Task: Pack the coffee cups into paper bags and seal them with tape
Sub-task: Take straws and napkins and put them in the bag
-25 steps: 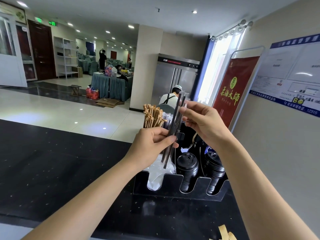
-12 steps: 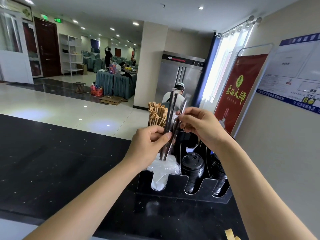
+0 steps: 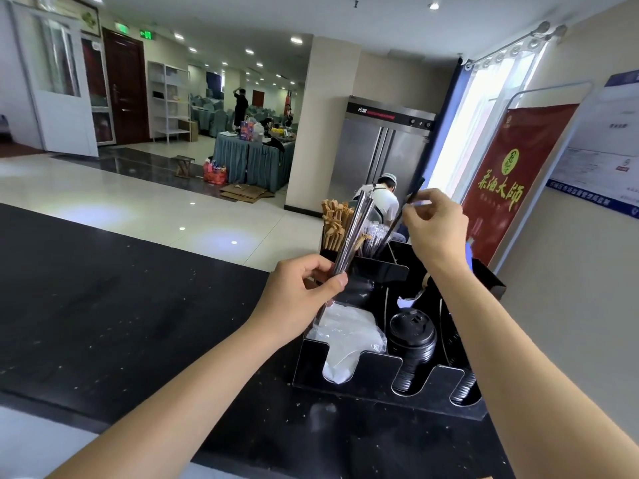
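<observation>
Left hand (image 3: 304,292) grips wrapped black straws (image 3: 349,236) above black acrylic organiser (image 3: 380,371); right hand (image 3: 435,223) pinches one (packing, taping outstanding).

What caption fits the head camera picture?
Left hand holds wrapped straws; right hand pinches one straw.

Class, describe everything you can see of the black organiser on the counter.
The black organiser looks like glossy acrylic and stands upright on the dark counter. Its front wall has three U-shaped cutouts: the left bay holds clear plastic, the other two hold stacked black lids. Rear compartments hold wooden stirrers and wrapped straws.
</observation>
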Tool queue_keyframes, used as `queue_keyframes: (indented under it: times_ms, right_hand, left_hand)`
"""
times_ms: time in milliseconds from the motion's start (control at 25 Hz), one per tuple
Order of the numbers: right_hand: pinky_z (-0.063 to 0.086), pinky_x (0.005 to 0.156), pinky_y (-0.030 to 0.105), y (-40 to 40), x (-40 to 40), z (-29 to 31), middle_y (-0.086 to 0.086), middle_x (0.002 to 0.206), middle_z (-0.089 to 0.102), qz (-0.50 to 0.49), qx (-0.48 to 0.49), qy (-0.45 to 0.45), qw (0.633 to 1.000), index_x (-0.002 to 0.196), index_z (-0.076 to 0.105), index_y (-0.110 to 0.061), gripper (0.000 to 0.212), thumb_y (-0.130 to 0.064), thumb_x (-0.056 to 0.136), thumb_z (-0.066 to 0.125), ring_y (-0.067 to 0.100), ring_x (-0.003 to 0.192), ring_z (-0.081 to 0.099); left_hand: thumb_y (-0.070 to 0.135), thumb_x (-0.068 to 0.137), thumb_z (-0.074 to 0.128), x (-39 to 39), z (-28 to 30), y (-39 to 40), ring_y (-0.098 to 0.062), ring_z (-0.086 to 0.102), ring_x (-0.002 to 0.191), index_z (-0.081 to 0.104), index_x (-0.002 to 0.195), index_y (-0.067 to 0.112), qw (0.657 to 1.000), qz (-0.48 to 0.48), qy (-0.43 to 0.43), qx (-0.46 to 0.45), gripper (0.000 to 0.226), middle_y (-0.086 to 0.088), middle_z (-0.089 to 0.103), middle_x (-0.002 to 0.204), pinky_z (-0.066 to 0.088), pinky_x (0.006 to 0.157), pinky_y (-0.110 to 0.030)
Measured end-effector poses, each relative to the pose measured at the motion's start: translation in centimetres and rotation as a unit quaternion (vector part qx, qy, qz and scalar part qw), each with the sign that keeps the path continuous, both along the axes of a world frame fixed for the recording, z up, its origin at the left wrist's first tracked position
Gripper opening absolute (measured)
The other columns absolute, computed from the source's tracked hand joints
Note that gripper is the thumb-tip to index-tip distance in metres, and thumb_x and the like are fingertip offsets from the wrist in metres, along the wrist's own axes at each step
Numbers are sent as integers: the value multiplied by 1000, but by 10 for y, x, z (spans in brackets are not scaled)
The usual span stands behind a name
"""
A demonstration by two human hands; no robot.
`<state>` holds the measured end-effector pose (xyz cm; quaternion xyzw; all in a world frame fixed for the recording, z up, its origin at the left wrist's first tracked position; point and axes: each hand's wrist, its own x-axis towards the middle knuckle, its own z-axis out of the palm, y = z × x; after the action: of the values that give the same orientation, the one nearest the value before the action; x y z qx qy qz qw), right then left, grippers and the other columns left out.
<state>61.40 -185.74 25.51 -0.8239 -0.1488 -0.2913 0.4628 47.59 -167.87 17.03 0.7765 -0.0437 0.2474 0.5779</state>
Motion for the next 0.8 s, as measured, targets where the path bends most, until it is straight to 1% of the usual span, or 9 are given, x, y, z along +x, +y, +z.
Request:
queue_keyframes:
  times_ms: [80,160,240,280,400,520,640,760,800]
  right_hand:
    - [49,65,27,3,9,-14,-3,85,74,-2,-55,58,997,112,72,-17,20,-20,93,65,19,86,71]
    - [48,63,20,1,12,-23,-3,89,75,-7,-54,85,995,118,72,-16,27,-19,92,65,16,88,71]
    - [45,57,8,-3,7,-26,-4,89,75,-10,-28,85,996,114,73,-15,23,-19,93,65,8,78,69]
    - [46,58,8,-4,1,-26,-4,88,76,10,-13,89,996,110,75,-15,20,-21,95,65,7,72,69]
    - [56,67,26,-4,-25,-23,2,81,78,162,50,143,975,91,78,-19,24,-33,101,62,14,67,70]
    - [54,66,27,-5,-60,-19,3,80,77,272,93,188,939,80,76,-19,31,-32,103,60,19,69,67]
    - [54,68,28,-10,-90,-19,6,82,75,299,106,183,930,84,75,-13,27,-26,103,61,20,71,66]
    - [55,69,30,-17,-121,-20,10,84,74,312,177,212,909,91,75,-10,35,-39,100,59,23,73,67]
    - [55,69,30,-19,-133,-22,9,83,74,312,173,210,910,90,75,-11,34,-41,98,61,22,72,67]
  left_hand:
    - [24,91,75,-3,-2,0,-17,71,72,75,90,17,1000,-10,7,-4,7,-1,75,81,59,74,-29]
    - [23,90,77,-5,-5,-1,-14,69,70,76,89,17,1000,-13,13,-9,6,1,75,80,56,71,-22]
    - [22,88,79,-7,-6,-2,-9,68,70,77,89,18,1000,-15,16,-12,5,3,75,80,56,70,-22]
    - [21,87,79,-8,-6,-4,-9,68,70,77,89,18,1000,-19,18,-14,5,2,75,80,57,71,-24]
    - [19,85,81,-14,-5,-12,-12,70,70,78,90,18,999,-32,22,-24,6,0,76,81,56,69,-22]
    - [17,84,82,-23,0,-21,-13,72,73,78,91,17,998,-48,17,-27,8,1,77,83,58,73,-25]
    - [16,84,82,-38,6,-26,-14,72,72,76,92,18,998,-57,17,-14,9,3,77,84,61,81,-34]
    - [15,84,82,-57,8,-30,-13,72,71,76,93,19,998,-59,16,-16,11,4,76,83,61,83,-41]
    - [16,84,82,-65,8,-32,-11,71,72,76,93,19,998,-61,17,-17,11,5,76,83,61,83,-42]
